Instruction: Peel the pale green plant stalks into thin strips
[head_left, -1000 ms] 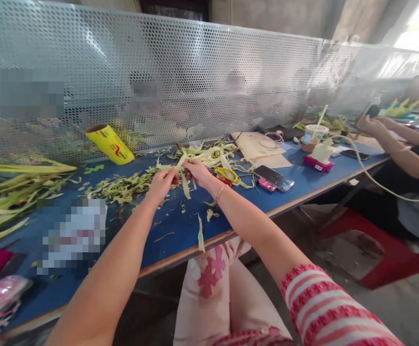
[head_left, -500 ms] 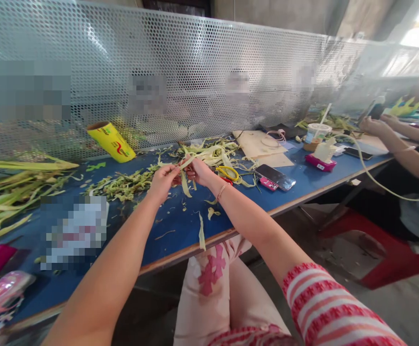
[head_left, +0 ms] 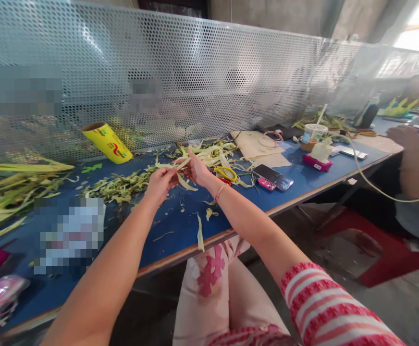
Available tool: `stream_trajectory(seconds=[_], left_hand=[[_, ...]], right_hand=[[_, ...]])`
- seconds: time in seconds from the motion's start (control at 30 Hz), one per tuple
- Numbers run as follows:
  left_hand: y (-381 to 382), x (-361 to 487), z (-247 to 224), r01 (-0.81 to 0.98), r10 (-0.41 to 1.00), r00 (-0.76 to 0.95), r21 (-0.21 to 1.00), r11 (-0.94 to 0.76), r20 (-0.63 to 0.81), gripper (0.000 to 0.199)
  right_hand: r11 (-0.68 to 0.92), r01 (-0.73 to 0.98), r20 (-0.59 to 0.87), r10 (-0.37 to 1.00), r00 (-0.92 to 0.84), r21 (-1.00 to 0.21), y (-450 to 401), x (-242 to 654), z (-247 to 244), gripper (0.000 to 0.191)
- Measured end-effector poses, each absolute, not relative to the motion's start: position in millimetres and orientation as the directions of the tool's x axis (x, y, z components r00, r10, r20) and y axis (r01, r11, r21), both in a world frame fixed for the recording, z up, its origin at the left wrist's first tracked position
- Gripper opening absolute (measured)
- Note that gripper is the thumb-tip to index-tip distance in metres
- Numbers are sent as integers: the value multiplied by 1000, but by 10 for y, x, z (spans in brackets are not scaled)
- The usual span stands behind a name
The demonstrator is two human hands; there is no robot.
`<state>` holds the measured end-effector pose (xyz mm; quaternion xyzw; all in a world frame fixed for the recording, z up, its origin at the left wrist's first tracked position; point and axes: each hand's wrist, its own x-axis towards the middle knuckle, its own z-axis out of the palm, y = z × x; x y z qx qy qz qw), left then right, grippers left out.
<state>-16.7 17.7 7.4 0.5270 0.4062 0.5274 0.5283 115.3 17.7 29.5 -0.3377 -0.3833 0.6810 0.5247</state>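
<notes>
A pale green-yellow strip of dried leaf or husk (head_left: 186, 183) runs between my two hands, one end hanging down above the blue table. My left hand (head_left: 162, 183) pinches it between thumb and fingers. Close beside it, my right hand (head_left: 197, 169) grips the same strip with its fingers curled, partly hidden. Behind my hands lies a heap of pale strips (head_left: 213, 153). A row of shorter, curled green scraps (head_left: 119, 186) spreads to the left. Yellow-handled scissors (head_left: 226, 173) rest just right of my right wrist.
A yellow tube (head_left: 107, 142) leans by the perforated metal screen (head_left: 195, 72). Long leaves (head_left: 11, 192) lie at left. Rightward are a phone (head_left: 273, 177), cardboard (head_left: 254, 144), a tissue pack (head_left: 318, 162) and a plastic cup (head_left: 314, 134). A co-worker's hand (head_left: 406, 142) shows at far right.
My hands have shifted slightly on the strip, and its hanging end now slants to the right. At far right, the co-worker's phone has gone from their raised hands.
</notes>
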Motion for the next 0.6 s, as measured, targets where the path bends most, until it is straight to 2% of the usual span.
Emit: stream_trajectory(seconds=[0.2, 0.27, 0.33, 0.53, 0.6], left_hand=[[206, -199, 84, -166, 990, 17, 977, -137, 141, 25], [202, -199, 97, -183, 993, 9, 976, -117, 121, 22], [200, -198, 107, -200, 996, 18, 976, -86, 91, 19], [202, -196, 118, -233, 995, 21, 969, -86, 93, 17], [209, -193, 118, -232, 995, 11, 968, -94, 99, 16]], right_hand=[[1, -310, 11, 999, -31, -951, 184, 1130, 239, 14], [62, -217, 66, 998, -11, -974, 224, 1124, 200, 15], [172, -54, 169, 984, 52, -984, 281, 1125, 167, 20], [270, 71, 274, 960, 58, -960, 342, 1199, 139, 30], [328, 225, 347, 937, 51, -918, 312, 1220, 127, 30]])
